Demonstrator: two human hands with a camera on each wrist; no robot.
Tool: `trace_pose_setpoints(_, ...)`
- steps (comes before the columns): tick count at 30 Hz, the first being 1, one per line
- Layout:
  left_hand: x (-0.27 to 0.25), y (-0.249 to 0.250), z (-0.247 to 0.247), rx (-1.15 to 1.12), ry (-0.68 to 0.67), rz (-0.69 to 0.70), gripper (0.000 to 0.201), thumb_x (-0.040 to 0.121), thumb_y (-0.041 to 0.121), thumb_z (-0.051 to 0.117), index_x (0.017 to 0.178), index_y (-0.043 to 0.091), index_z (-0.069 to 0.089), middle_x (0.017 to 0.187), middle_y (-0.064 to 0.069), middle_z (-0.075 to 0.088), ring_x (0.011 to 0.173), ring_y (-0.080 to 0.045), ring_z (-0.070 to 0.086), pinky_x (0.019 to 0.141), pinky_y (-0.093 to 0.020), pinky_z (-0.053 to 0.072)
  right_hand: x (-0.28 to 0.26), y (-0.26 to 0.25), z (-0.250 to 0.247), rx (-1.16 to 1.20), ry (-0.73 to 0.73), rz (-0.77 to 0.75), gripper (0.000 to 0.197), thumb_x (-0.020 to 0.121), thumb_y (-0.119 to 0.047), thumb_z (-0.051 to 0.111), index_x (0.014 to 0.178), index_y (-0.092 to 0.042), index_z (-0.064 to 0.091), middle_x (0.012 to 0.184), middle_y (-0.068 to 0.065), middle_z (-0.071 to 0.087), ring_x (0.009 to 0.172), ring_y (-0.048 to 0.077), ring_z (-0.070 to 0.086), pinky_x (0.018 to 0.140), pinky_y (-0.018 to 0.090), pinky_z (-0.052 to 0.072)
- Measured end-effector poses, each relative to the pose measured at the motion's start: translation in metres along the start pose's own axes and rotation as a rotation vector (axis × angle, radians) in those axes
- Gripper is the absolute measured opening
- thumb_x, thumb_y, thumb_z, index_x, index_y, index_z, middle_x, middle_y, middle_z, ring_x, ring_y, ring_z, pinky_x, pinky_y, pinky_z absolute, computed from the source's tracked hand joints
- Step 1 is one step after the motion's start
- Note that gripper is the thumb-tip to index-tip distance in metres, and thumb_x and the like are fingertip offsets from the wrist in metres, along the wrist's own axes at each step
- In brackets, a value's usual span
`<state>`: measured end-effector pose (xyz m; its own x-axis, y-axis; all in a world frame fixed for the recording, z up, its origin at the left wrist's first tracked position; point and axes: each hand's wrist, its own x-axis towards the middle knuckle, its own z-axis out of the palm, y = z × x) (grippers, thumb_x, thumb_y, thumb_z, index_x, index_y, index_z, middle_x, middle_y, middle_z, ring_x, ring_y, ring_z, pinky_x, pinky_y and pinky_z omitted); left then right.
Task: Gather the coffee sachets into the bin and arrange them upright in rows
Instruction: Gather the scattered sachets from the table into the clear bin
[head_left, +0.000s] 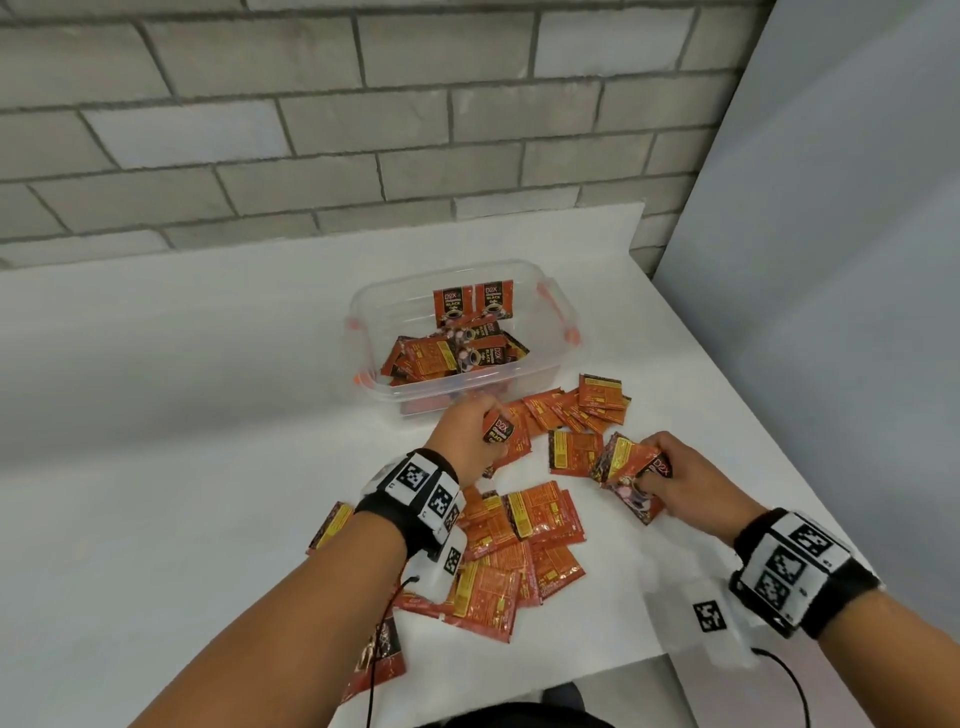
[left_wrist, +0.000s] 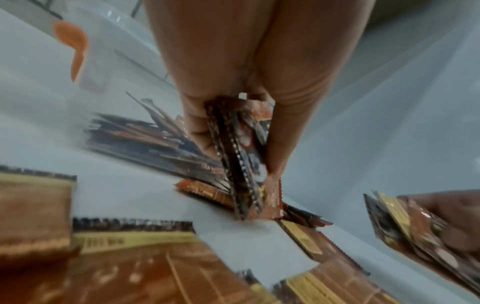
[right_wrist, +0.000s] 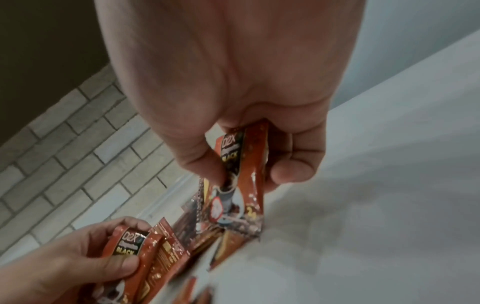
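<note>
A clear plastic bin (head_left: 524, 375) with orange latches stands at the back of the white table; two sachets (head_left: 474, 304) stand upright against its far wall and several lie loose inside. Many orange coffee sachets (head_left: 524, 540) lie scattered on the table in front. My left hand (head_left: 470, 434) grips a small stack of sachets (left_wrist: 241, 156) just before the bin. To the right, my right hand (head_left: 670, 475) pinches another bunch of sachets (right_wrist: 241, 174) with their lower edges on the table.
A grey brick wall (head_left: 311, 114) runs behind the table and a pale panel (head_left: 841, 260) closes the right side. The table's right edge (head_left: 810, 499) is close to my right hand. Wrist-camera cables (head_left: 382, 639) hang by my forearms.
</note>
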<state>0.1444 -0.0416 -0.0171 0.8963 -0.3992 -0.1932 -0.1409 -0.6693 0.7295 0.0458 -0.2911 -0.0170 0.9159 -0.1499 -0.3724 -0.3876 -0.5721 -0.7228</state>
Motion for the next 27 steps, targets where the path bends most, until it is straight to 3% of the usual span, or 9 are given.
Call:
trace_pose_setpoints(4,-0.014,0.004,-0.018,-0.045,0.05,0.074,0.029,0.084,0.006,0.066,0.108,0.02,0.056,0.123,0.0,0.055,0.108,-0.012,0.051,0.081,-0.013,0.035,0.012,-0.038,-0.012,0.13,0.074,-0.05,0.014,0.092,-0.004,0.047,0.097,-0.016,0.051,0.081,0.006,0.06,0.064,0.017,0.053,0.055,0.03,0.04)
trace_pose_setpoints(7,-0.022,0.011,-0.043,-0.225,0.086,0.055,0.028,0.084,0.002,0.059,0.105,0.02,0.054,0.106,-0.001,0.061,0.071,-0.012,0.056,0.058,-0.015,0.042,0.031,-0.077,-0.014,0.201,0.1,-0.127,0.018,0.09,-0.002,0.05,0.094,-0.019,0.054,0.088,0.007,0.062,0.068,0.017,0.058,0.057,0.028,0.043)
trace_pose_setpoints(8,-0.02,0.012,-0.052,-0.29,0.137,0.021,0.027,0.085,0.002,0.057,0.104,0.021,0.054,0.102,-0.003,0.062,0.065,-0.015,0.057,0.057,-0.02,0.046,0.04,-0.091,-0.013,0.221,0.11,-0.149,0.019,0.089,-0.001,0.052,0.095,-0.019,0.055,0.09,0.006,0.063,0.068,0.015,0.06,0.056,0.026,0.045)
trace_pose_setpoints(11,0.0,0.011,-0.08,-0.388,0.37,-0.082,0.025,0.083,0.005,0.058,0.103,0.019,0.053,0.096,-0.004,0.063,0.081,-0.028,0.065,0.074,-0.041,0.056,0.074,-0.131,0.0,0.222,0.135,-0.213,0.025,0.086,-0.001,0.057,0.107,-0.014,0.054,0.092,0.003,0.064,0.062,0.007,0.063,0.051,0.016,0.046)
trace_pose_setpoints(13,0.02,0.01,-0.095,-0.389,0.443,-0.145,0.028,0.083,0.008,0.06,0.107,0.017,0.051,0.101,-0.006,0.063,0.086,-0.027,0.063,0.076,-0.035,0.053,0.1,-0.153,0.012,0.176,0.157,-0.233,0.033,0.084,-0.006,0.06,0.115,-0.015,0.052,0.096,0.001,0.064,0.068,0.01,0.06,0.053,0.019,0.043)
trace_pose_setpoints(16,0.049,0.006,-0.104,-0.292,0.395,-0.274,0.04,0.086,0.008,0.056,0.124,0.01,0.044,0.11,-0.012,0.059,0.087,-0.023,0.056,0.07,-0.027,0.044,0.131,-0.176,0.033,0.082,0.142,-0.186,0.031,0.086,-0.008,0.06,0.113,-0.018,0.049,0.09,-0.005,0.058,0.067,0.01,0.055,0.054,0.021,0.043)
trace_pose_setpoints(20,0.07,-0.003,-0.096,-0.174,0.314,-0.402,0.049,0.088,0.001,0.052,0.134,0.01,0.038,0.122,-0.016,0.055,0.103,-0.028,0.057,0.072,-0.028,0.046,0.157,-0.18,0.056,-0.099,0.084,-0.12,0.044,0.086,-0.013,0.063,0.128,-0.015,0.049,0.123,0.009,0.057,0.095,0.02,0.058,0.074,0.027,0.047)
trace_pose_setpoints(23,0.074,-0.007,-0.089,-0.119,0.308,-0.404,0.056,0.089,0.007,0.054,0.141,0.013,0.033,0.131,-0.017,0.047,0.111,-0.03,0.055,0.082,-0.031,0.05,0.161,-0.178,0.064,-0.226,0.082,-0.147,0.046,0.087,-0.019,0.066,0.13,-0.012,0.05,0.127,0.009,0.057,0.11,0.023,0.056,0.081,0.025,0.043)
trace_pose_setpoints(27,0.063,-0.007,-0.091,-0.073,0.35,-0.294,0.056,0.09,0.015,0.054,0.143,0.014,0.034,0.139,-0.015,0.04,0.121,-0.029,0.048,0.099,-0.036,0.044,0.161,-0.173,0.057,-0.292,0.13,-0.17,0.05,0.09,-0.035,0.059,0.133,-0.013,0.048,0.135,0.011,0.05,0.124,0.028,0.047,0.102,0.036,0.04)
